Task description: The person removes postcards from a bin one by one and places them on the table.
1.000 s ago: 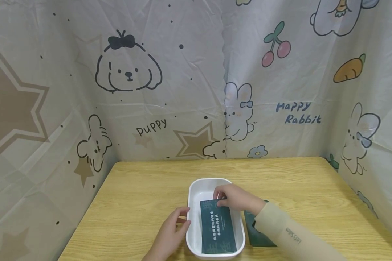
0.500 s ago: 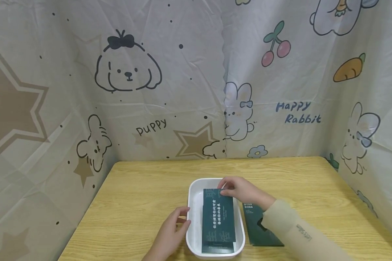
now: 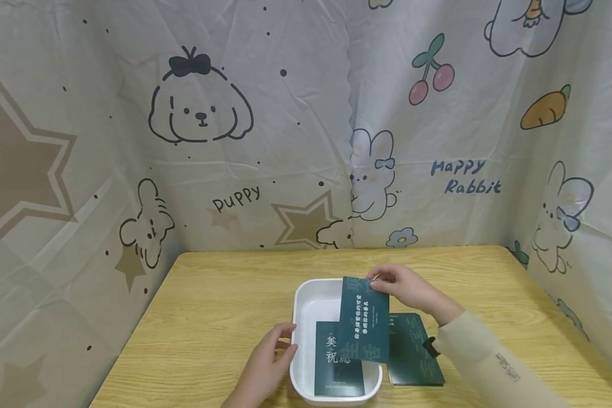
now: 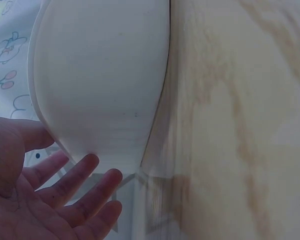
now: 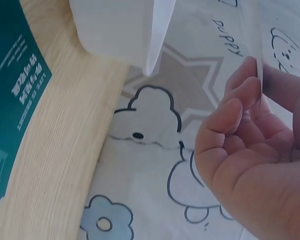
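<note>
A white tray (image 3: 304, 306) stands on the table. My right hand (image 3: 405, 288) pinches a dark green printed card (image 3: 365, 323) by its top right corner, thumb in front. The card hangs tilted over the tray's right side; the right wrist view catches this card (image 5: 255, 35) nearly edge-on between thumb and fingers. Inside the tray lies another green card (image 3: 336, 381) with large white characters, partly covered by the held one. At the tray's left wall, my left hand (image 3: 265, 362) rests with loosely extended fingers (image 4: 85, 170) touching the outside.
Right of the tray, a small stack of green cards (image 3: 417, 354) lies on the wooden table (image 3: 224, 306). Behind and at both sides hangs a cartoon-printed curtain (image 3: 296, 113). A black band (image 3: 430, 346) shows at my right wrist.
My right hand has lifted the card from the tray and carried it up and to the right, uncovering the card underneath. The left hand and the tray have stayed put.
</note>
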### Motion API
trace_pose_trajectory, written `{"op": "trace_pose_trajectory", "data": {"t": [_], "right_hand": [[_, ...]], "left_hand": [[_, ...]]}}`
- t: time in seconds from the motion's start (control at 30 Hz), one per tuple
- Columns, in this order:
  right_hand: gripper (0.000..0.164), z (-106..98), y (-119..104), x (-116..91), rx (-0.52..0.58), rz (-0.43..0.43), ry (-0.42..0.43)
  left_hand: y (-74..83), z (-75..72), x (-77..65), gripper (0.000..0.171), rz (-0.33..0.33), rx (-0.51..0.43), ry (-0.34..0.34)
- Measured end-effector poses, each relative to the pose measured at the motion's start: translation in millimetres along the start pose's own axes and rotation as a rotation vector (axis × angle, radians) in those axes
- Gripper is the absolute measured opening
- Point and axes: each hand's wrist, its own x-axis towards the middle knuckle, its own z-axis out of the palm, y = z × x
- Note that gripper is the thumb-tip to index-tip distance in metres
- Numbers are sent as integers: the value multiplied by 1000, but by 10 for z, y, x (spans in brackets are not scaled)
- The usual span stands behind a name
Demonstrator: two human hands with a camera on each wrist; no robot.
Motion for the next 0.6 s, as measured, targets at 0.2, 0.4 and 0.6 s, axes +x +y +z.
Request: {"op": "trace_pose_trajectory", "data": {"t": [0.2,0.4,0.6], "right_hand": [[22,-122,106,-71,14,-4,-1],[23,-230,231,-167,18,38,-20],[25,-324,374,-252,6,66,-38]], "left_hand": [[14,-6,8,34,-12,2,-4],[21,-8,10,35,-32,-4,-13],[17,-1,7,35,-33,-7,-14]]}}
